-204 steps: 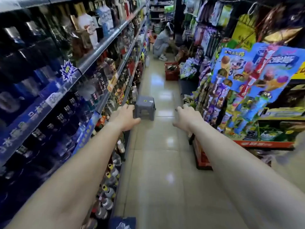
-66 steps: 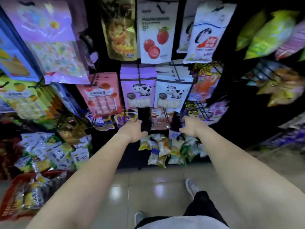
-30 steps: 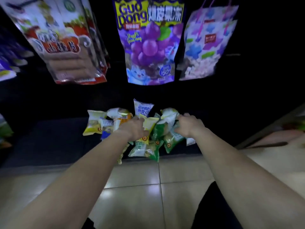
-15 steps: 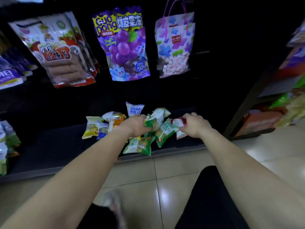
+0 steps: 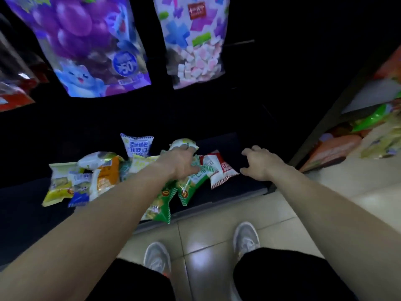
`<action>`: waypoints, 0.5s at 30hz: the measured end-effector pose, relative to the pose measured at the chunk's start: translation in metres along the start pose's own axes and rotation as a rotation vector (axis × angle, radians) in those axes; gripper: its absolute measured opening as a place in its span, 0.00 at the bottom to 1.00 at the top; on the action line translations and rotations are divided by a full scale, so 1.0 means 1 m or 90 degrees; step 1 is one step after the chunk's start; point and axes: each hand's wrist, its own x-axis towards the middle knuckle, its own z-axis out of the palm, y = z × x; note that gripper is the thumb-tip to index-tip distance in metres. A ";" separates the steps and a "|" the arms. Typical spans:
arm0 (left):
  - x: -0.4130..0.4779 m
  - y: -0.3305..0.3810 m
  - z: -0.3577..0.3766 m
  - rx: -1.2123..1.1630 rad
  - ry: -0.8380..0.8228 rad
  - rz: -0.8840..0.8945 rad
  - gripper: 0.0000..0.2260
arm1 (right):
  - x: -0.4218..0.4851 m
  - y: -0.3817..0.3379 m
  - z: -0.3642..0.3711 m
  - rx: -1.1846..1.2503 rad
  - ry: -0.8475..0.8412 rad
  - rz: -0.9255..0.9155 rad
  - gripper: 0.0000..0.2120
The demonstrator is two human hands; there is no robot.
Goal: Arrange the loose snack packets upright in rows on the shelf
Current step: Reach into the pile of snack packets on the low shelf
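Several packets (image 5: 106,177) under left hand (image 5: 180,164); right hand (image 5: 260,164) beside.

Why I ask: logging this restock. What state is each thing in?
Packets: heaped, mostly lying.
Blue-white packet: upright.
Red packet: lying flat.
Left hand: on the heap, grip unclear.
Right hand: open, empty.
Purple bag: hanging.
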 end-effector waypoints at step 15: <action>0.139 -0.015 0.147 0.058 0.054 0.119 0.30 | 0.167 0.036 0.166 0.203 -0.072 -0.022 0.34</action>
